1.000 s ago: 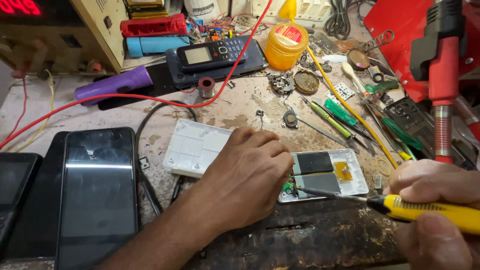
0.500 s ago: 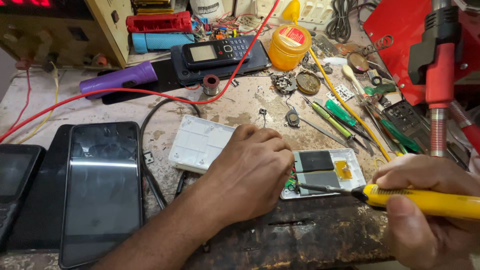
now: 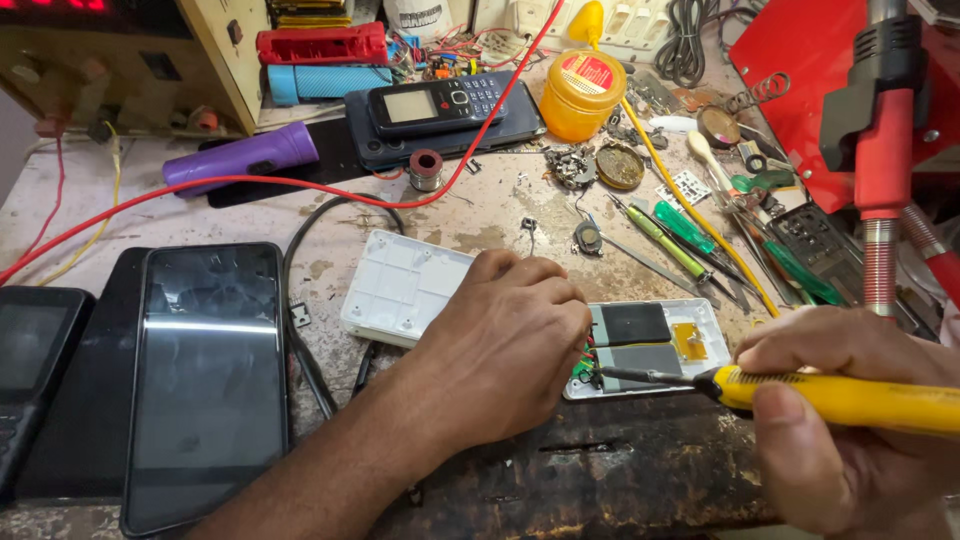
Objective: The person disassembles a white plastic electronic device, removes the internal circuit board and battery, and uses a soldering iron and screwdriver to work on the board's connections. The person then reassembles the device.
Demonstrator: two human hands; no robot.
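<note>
Head view, workbench. My left hand point(image 3: 505, 345) lay palm-down over the left end of an opened white device point(image 3: 650, 345), its fingers curled and pressing the casing against the tabletop point(image 3: 470, 215); whether anything was pinched under the fingertips could not be told. My right hand point(image 3: 850, 420) had its grip closed around the yellow handle of a soldering iron point(image 3: 840, 395), held nearly level, with the dark tip reaching left to the coloured wires at the device's edge, just beside my left fingers. The device sat near the front edge of the tabletop, between my two hands, showing two grey-black rectangular parts and a small amber patch inside. Its detached white back cover point(image 3: 400, 285) lay just left of my left hand, partly under the wrist.

A black smartphone point(image 3: 205, 380) lay face-up at the left, with a second dark handset point(image 3: 30, 370) beside it at the picture's edge. A black cable point(image 3: 300, 300) curved between the smartphone and the cover. Farther back lay a keypad phone point(image 3: 440, 103) on top of a dark slab, a purple cylindrical torch point(image 3: 240, 157), a small solder spool point(image 3: 426, 168), and a yellow jar point(image 3: 583, 93). A red wire point(image 3: 300, 183) ran across the tabletop. Green-handled screwdrivers point(image 3: 680, 228) and tweezers lay right of centre, well apart from the device. A red hot-air handpiece point(image 3: 885, 150) stood at the far right.
</note>
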